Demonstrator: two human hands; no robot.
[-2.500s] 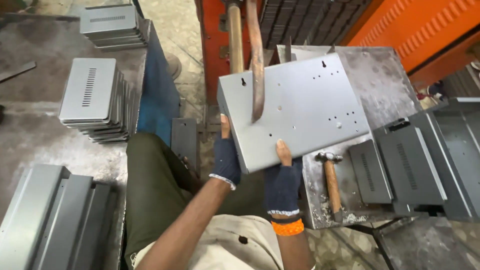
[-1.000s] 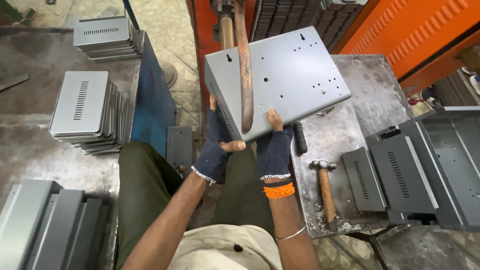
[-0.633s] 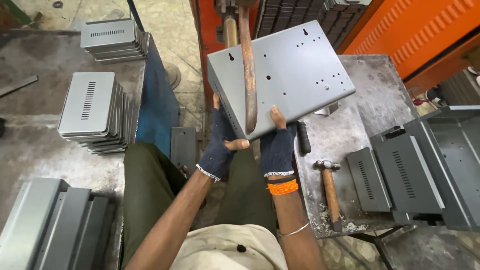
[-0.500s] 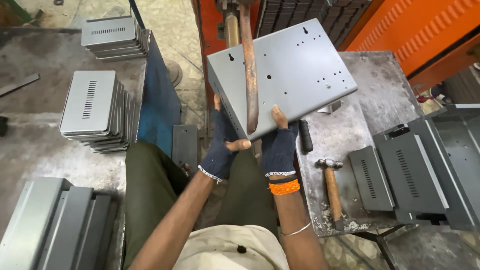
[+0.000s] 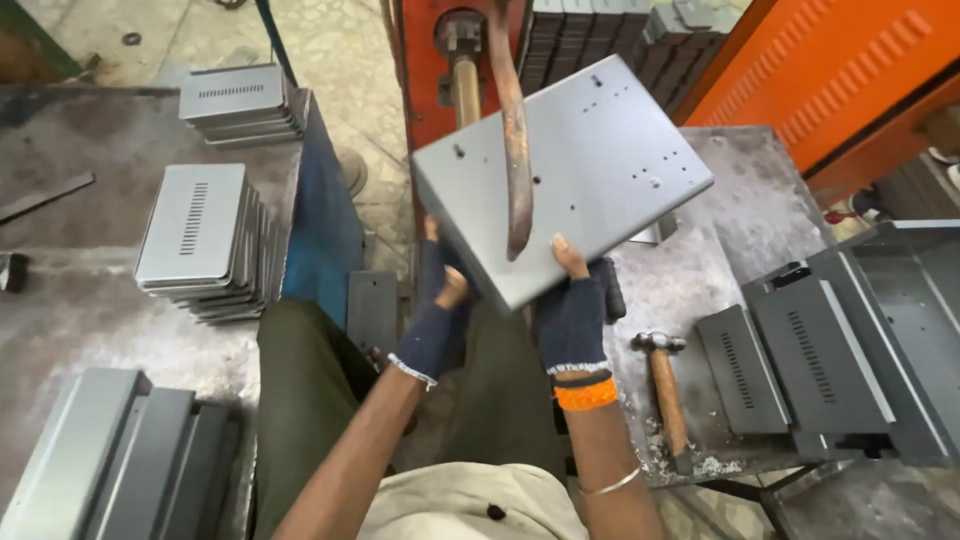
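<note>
Gripping the grey panel (image 5: pixel 565 185) from below, both gloved hands are clamped on its near edge: the left hand (image 5: pixel 438 315) wraps the lower-left corner, the right hand (image 5: pixel 572 315) pinches the rim with its thumb on top. That two-point hold keeps the sheet steady and tilted up toward the camera, in the air above the person's lap and just left of the tabletop (image 5: pixel 700 270). A rusty curved lever (image 5: pixel 512 130) hangs in front of the panel, crossing its middle; whether it touches the sheet, I cannot tell. Behind the panel stands the orange press (image 5: pixel 440 50) that carries the lever.

Right of the panel, a hammer (image 5: pixel 665 395) lies on the tabletop, handle toward the person, within easy reach of the right hand. Further right sit dark vented covers (image 5: pixel 790 360), laid flat. Well left of the panel, a stack (image 5: pixel 200 240) of light grey vented covers rests neatly piled on a bench.
</note>
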